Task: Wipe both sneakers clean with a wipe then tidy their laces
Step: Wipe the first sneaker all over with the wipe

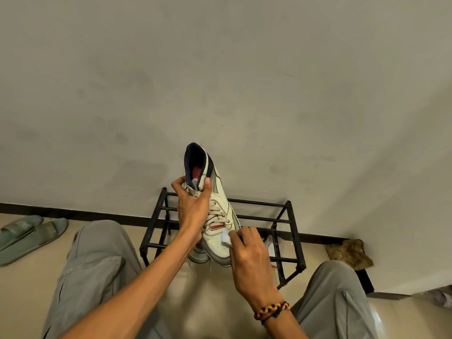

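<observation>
A cream sneaker [221,204] with a dark collar and beige laces is held up in front of me, heel away and toe toward me. My left hand [193,211] grips it round the tongue and upper laces. My right hand [249,260] pinches a small white wipe [225,238] against the toe area of this sneaker. A second sneaker [198,255] shows only as a toe below the held one, mostly hidden behind it.
A low black metal shoe rack [281,221] stands against the wall behind the sneaker. Two green slides [29,233] lie on the floor at the left. A crumpled brown rag [349,253] lies at the right. My knees in grey trousers [97,265] frame the hands.
</observation>
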